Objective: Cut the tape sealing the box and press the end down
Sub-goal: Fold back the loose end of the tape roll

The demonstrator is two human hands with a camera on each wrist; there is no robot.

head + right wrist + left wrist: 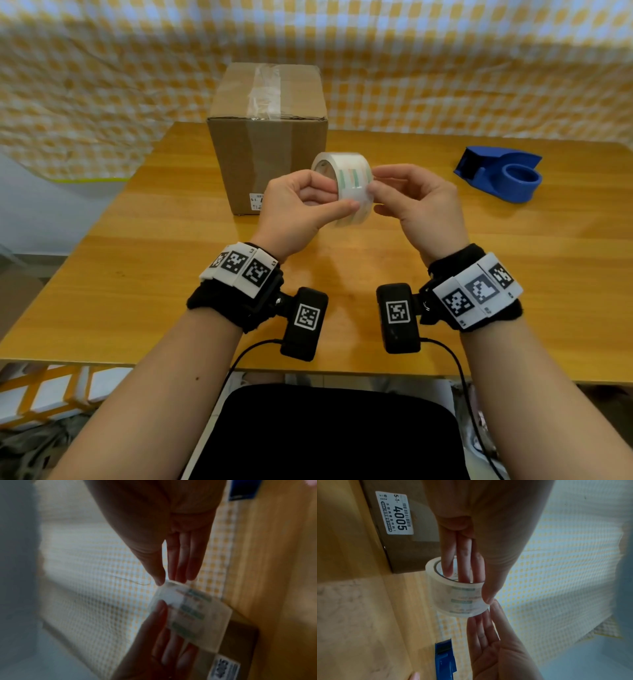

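In front of the box (pixel 267 137), the left hand (pixel 294 209) grips the tape roll (pixel 346 178) with fingers inside it, and the right hand (pixel 418 202) pinches its edge

You have a glossy clear plastic tape roll (pixel 346 178) and a matt brown cardboard box (pixel 267 137). Your table (pixel 479 274) is smooth varnished wood. The blue dispenser (pixel 500 174) looks matt plastic.

Brown cardboard box (pixel 267 137) | clear tape roll (pixel 346 178), green-striped core | blue dispenser (pixel 500 173) | yellow-white checked cloth (pixel 445 68) | honey-toned wooden table (pixel 137 291)
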